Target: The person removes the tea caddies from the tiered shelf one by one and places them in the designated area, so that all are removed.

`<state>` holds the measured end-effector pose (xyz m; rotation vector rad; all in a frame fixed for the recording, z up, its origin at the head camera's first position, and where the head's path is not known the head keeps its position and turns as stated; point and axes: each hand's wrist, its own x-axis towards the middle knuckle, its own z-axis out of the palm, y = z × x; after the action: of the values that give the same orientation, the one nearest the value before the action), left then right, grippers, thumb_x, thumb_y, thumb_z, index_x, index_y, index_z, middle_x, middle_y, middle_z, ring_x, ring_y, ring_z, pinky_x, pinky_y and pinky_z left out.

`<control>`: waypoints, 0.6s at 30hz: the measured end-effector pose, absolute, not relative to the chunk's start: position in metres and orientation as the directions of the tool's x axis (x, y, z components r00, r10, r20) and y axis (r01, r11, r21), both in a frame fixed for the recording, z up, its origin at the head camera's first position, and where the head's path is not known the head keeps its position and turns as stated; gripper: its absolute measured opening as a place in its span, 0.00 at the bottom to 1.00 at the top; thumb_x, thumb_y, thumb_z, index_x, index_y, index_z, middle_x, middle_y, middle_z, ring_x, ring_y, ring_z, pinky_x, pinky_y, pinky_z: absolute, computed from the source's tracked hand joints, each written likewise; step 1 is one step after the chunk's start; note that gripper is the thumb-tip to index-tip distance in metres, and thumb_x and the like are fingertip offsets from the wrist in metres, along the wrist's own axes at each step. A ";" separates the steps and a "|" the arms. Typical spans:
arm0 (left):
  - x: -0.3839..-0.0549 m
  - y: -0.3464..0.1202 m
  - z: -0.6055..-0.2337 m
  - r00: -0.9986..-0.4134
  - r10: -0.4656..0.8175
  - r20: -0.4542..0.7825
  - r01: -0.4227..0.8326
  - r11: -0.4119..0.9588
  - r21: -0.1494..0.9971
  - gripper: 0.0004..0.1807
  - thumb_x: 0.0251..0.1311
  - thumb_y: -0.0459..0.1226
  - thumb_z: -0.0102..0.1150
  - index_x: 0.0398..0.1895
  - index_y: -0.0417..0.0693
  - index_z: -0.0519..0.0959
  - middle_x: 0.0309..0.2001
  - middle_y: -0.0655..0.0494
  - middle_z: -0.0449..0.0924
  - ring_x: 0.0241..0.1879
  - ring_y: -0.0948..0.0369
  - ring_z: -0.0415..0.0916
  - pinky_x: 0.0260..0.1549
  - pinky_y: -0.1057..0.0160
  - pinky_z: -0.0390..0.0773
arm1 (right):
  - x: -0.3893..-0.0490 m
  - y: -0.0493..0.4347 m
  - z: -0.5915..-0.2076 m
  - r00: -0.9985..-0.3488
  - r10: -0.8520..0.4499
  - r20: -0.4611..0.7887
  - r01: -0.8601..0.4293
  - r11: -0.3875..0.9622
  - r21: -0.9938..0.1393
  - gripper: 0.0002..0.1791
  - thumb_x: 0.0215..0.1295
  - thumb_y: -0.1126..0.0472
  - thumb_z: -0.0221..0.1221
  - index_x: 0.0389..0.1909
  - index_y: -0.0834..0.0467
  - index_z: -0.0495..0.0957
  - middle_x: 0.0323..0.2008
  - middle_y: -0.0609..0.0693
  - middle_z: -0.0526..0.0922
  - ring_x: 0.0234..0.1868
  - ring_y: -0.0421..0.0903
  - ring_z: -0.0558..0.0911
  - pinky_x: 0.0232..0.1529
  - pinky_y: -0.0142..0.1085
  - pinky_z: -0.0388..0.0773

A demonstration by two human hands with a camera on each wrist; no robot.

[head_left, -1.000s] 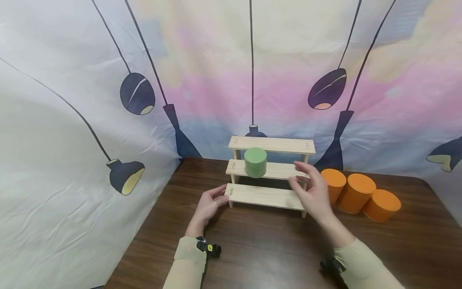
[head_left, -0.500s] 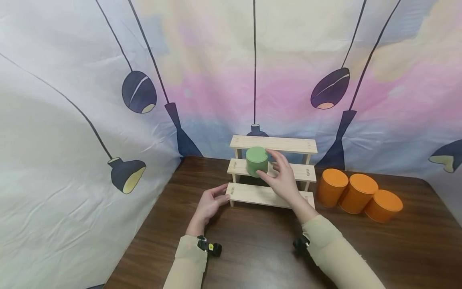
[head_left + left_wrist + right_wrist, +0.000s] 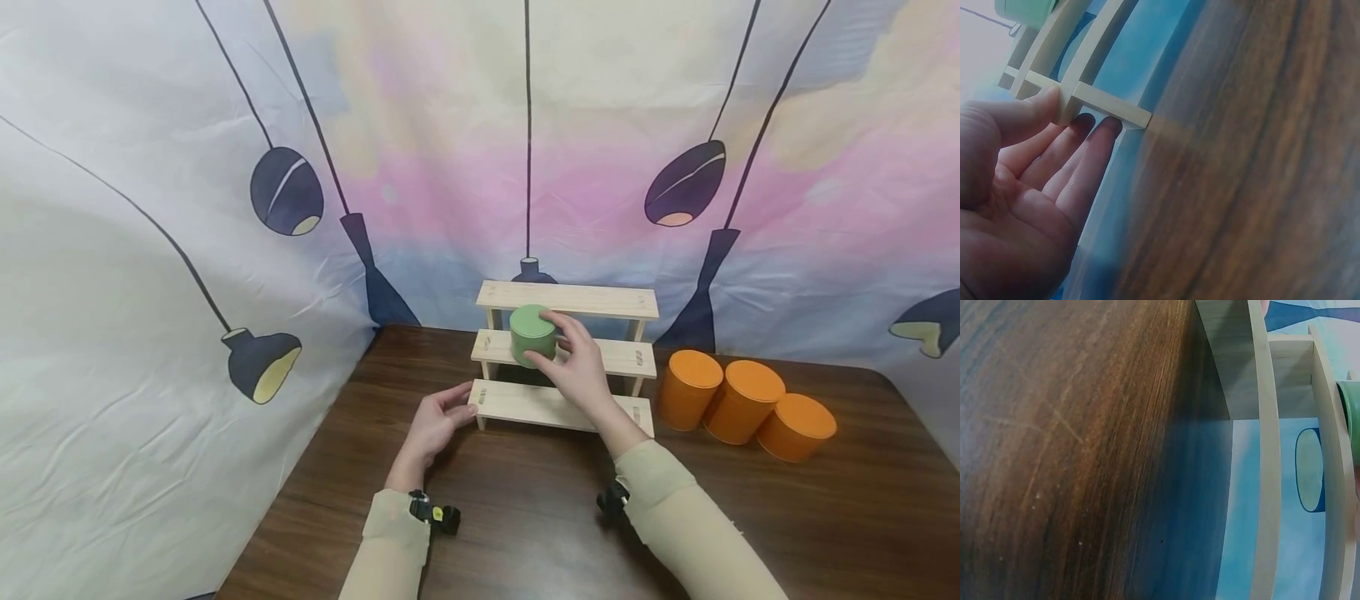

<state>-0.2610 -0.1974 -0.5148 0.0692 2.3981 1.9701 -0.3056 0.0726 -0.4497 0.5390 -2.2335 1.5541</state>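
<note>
A light wooden three-step display stand (image 3: 517, 405) stands on the table. On its middle step, left of centre, is a round green tin (image 3: 531, 333) with a flat lid. My right hand (image 3: 576, 367) holds the tin from the right, thumb at its lower front and index finger by the lid's edge. Most of that hand is out of the right wrist view, where part of the green tin (image 3: 1352, 409) shows at the right edge. My left hand (image 3: 435, 425) grips the left end of the lowest step; in the left wrist view its thumb (image 3: 1029, 114) touches the board's corner.
Right of the stand, three orange tins (image 3: 691, 383) stand close together on the brown wood-grain table (image 3: 525, 517), the rightmost one shorter. Behind the table hangs a cloth backdrop (image 3: 585, 167) printed with dark lamps, close to the stand's back.
My right hand has moved left from the right end of the stand and taken hold of the green tin. The left hand stays at the stand's left end.
</note>
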 end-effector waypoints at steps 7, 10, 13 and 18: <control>-0.260 -0.198 -0.513 -0.999 0.053 0.006 0.016 0.198 0.980 0.26 0.71 0.30 0.66 0.72 0.42 0.79 0.64 0.41 0.83 0.59 0.52 0.85 0.59 0.54 0.82 | -0.303 0.071 -0.446 -0.868 -0.102 0.486 -0.490 0.329 -0.807 0.39 0.62 0.56 0.79 0.73 0.50 0.75 0.73 0.55 0.73 0.66 0.59 0.80 0.67 0.52 0.77; -0.259 -0.198 -0.513 -0.999 0.052 0.004 0.014 0.197 0.980 0.26 0.71 0.31 0.66 0.72 0.42 0.79 0.64 0.41 0.83 0.59 0.53 0.85 0.60 0.53 0.81 | -0.302 0.070 -0.447 -0.868 -0.101 0.485 -0.489 0.333 -0.806 0.39 0.62 0.56 0.79 0.73 0.50 0.75 0.72 0.55 0.73 0.67 0.59 0.80 0.67 0.52 0.77; -0.259 -0.197 -0.513 -0.998 0.053 0.013 0.024 0.203 0.979 0.26 0.71 0.31 0.66 0.72 0.41 0.79 0.64 0.40 0.83 0.59 0.52 0.85 0.60 0.54 0.81 | -0.302 0.071 -0.447 -0.869 -0.097 0.486 -0.488 0.334 -0.807 0.39 0.62 0.56 0.79 0.73 0.49 0.75 0.72 0.54 0.73 0.67 0.58 0.79 0.67 0.52 0.77; -0.259 -0.197 -0.514 -0.998 0.056 0.015 0.027 0.205 0.978 0.26 0.72 0.31 0.66 0.72 0.41 0.78 0.65 0.40 0.82 0.59 0.52 0.85 0.60 0.53 0.81 | -0.301 0.073 -0.449 -0.863 -0.084 0.498 -0.497 0.318 -0.807 0.38 0.62 0.56 0.79 0.72 0.49 0.76 0.72 0.55 0.73 0.65 0.58 0.80 0.66 0.51 0.78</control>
<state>-0.2592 -0.1974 -0.5141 0.0834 2.4205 1.9638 -0.3010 0.0732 -0.4493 0.5171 -2.2254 1.5604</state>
